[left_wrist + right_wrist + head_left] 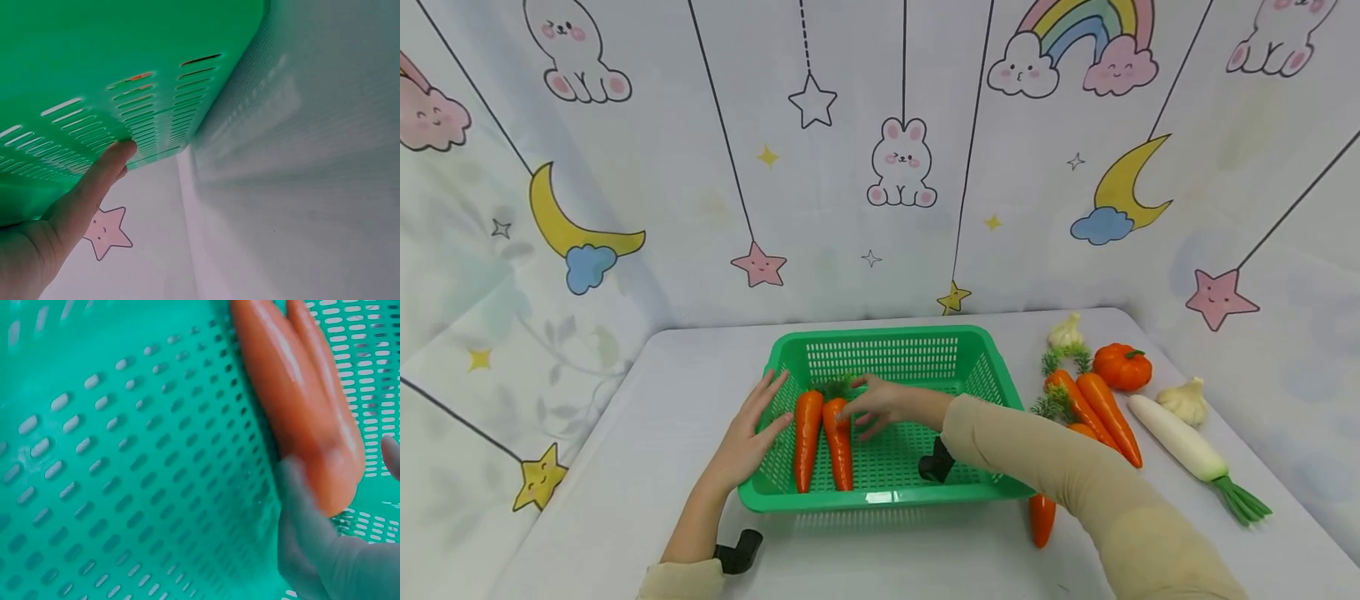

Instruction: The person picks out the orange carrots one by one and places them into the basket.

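Observation:
Two orange carrots (806, 442) with green tops lie side by side in the left part of a green slotted basket (925, 497). My right hand (883, 404) is inside the basket over the upper end of the right-hand carrot (841, 454), fingers spread. In the right wrist view its thumb (306, 506) lies against the carrot pair (294, 394); the hand is not closed round either. At the basket's left side is my left hand (745, 442), fingers extended along the rim. The left wrist view shows the left hand (69, 219) against the slotted outer wall (144, 37).
Right of the basket lie more carrots (1108, 412), a small pumpkin (1122, 368), two garlic bulbs (1183, 402) and a white radish (1180, 437). Another carrot tip (1042, 521) shows under my right sleeve. A patterned cloth (835, 283) hangs behind the white table (685, 392).

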`<action>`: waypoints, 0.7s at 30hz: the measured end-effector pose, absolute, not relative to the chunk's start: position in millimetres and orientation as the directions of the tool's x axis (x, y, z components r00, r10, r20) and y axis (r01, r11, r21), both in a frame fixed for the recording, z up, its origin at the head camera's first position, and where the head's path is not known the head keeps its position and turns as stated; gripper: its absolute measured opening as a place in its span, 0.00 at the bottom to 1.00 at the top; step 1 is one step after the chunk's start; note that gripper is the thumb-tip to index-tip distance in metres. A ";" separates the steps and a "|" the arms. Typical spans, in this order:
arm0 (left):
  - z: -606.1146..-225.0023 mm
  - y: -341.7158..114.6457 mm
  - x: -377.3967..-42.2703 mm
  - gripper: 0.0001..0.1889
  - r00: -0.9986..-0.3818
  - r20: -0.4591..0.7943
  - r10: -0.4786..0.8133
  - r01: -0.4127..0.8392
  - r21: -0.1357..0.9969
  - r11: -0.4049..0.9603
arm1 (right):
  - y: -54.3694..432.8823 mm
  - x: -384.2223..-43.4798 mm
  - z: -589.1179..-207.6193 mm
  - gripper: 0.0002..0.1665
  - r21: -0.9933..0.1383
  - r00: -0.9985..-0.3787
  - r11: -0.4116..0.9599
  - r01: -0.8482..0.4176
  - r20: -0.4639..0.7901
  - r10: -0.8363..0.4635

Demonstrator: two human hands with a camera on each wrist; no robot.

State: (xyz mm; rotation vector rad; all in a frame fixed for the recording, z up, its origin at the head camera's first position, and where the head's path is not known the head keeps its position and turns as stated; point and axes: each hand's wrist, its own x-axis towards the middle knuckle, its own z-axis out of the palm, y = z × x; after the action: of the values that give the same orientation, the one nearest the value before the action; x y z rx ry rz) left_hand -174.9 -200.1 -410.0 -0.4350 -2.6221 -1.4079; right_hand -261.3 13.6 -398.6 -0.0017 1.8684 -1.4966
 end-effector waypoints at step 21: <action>-412.7 -199.8 -175.7 0.31 -0.949 0.255 0.189 0.316 0.799 0.512 | 56.8 -241.5 -336.9 0.43 -0.903 -0.719 0.264 0.340 -0.430 -0.546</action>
State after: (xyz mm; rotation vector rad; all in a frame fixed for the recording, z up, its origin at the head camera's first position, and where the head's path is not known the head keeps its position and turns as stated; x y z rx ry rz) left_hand -175.7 -199.8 -412.7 -0.4385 -2.6121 -1.4223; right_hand -241.5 56.8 -336.9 -0.1879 1.8100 -1.5467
